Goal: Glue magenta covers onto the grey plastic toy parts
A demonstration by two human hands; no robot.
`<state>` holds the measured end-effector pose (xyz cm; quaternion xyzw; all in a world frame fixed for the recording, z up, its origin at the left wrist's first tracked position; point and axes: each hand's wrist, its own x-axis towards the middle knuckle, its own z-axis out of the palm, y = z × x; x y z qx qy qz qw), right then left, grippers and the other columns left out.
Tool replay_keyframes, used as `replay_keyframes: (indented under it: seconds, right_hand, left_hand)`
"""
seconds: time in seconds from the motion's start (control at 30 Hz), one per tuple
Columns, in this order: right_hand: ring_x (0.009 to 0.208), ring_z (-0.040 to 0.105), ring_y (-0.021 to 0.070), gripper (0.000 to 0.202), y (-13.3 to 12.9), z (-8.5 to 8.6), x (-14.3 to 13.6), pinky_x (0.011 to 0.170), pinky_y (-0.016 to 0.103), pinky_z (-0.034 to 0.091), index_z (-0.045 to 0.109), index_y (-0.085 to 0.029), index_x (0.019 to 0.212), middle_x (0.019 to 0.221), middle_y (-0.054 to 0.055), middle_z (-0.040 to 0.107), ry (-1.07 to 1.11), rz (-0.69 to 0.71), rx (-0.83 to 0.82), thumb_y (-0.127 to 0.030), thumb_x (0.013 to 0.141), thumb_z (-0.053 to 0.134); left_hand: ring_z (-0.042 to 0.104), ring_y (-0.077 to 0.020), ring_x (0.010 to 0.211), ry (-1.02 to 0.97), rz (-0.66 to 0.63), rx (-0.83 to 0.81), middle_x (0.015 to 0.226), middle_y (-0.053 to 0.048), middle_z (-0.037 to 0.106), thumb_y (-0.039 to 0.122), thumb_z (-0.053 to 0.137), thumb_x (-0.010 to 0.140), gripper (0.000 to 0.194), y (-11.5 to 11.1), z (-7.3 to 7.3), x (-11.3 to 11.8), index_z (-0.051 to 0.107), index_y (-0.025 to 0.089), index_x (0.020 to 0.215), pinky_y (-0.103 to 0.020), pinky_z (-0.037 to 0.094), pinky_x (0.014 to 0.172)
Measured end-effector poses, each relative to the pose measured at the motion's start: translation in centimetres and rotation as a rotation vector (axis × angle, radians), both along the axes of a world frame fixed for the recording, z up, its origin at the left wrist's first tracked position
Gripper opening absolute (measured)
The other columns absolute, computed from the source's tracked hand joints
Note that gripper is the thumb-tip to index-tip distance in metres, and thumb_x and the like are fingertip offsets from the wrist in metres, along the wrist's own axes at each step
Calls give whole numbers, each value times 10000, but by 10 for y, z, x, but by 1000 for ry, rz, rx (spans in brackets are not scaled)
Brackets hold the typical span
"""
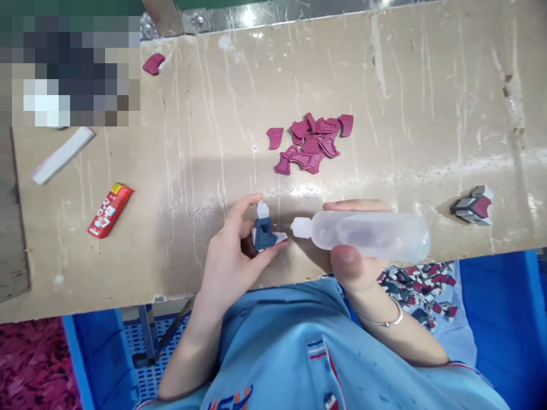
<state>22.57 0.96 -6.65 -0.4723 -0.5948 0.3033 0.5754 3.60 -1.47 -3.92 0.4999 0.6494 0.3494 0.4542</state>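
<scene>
Over the counter's (384,85) near edge, your left hand (228,265) pinches a small, light, stiff blue part (262,234) by its sides while your right hand (356,259) wraps the soft, squeezable bottle (367,234), nozzle touching it.
</scene>
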Motion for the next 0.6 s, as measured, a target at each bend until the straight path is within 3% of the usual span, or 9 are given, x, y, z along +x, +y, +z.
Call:
replay_keyframes:
  seconds: [0.2, 0.33, 0.5, 0.6]
  right_hand:
    - [765, 767, 260, 430, 0, 16, -5, 681, 447, 675, 766, -316, 1017, 945, 73, 790, -25, 82, -73, -738, 938, 783]
    - [819, 797, 272, 448, -3, 18, -4, 750, 466, 701, 766, -326, 1035, 980, 65, 792, 24, 81, -187, -749, 902, 825]
    - [721, 751, 296, 551, -5, 19, -1, 642, 496, 669, 770, -349, 974, 886, 72, 780, -9, 104, -267, -868, 796, 819]
    - [791, 776, 317, 517, -6, 19, 1, 720, 518, 693, 789, -362, 989, 932, 77, 797, 22, 135, -326, -831, 785, 859]
  left_hand:
    - [598, -145, 536, 34, 5, 21, 679, 113, 633, 326, 914, 844, 637, -5, -3, -3, 630, 350, 1414, -268, 514, 556]
    - [592, -139, 517, 63, -17, 56, 677, 114, 631, 327, 915, 838, 659, -6, -10, -3, 617, 355, 1425, -261, 505, 532]
    - [601, -148, 534, 66, -22, 50, 673, 113, 618, 308, 910, 828, 654, -5, -10, -4, 620, 353, 1412, -270, 519, 554]
    - [616, -155, 546, 81, -23, 41, 695, 104, 621, 340, 907, 837, 655, -5, -10, -4, 611, 348, 1421, -278, 525, 559]
